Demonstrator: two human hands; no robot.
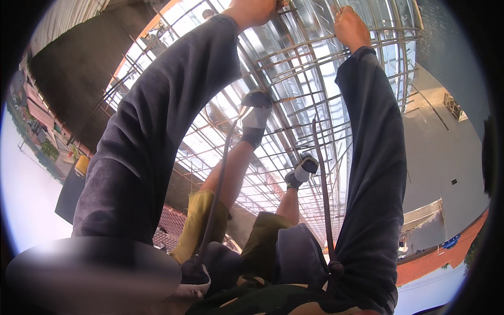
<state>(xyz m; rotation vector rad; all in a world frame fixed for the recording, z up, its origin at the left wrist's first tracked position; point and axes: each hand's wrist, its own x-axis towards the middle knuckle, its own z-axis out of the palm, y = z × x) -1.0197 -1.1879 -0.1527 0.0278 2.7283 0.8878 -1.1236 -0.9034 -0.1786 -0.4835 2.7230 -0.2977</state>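
Observation:
At the upper edge, my left hand is closed, its fingertips partly cut off by the picture's edge. My right hand is also closed, fingers curled together just above the crossing steel bars. What either hand grips, if anything, is too small or hidden to make out. Beneath both hands spreads a grid of thin rebar, laid over shiny ribbed metal decking. The two hands are apart, with bars and decking visible between them.
My feet, in dark and grey shoes, stand among the bars. A dark wall borders the left; a grey wall rises on the right. Loose bar ends jut past the left edge. Tiled roofs lie lower down. Two cords hang before me.

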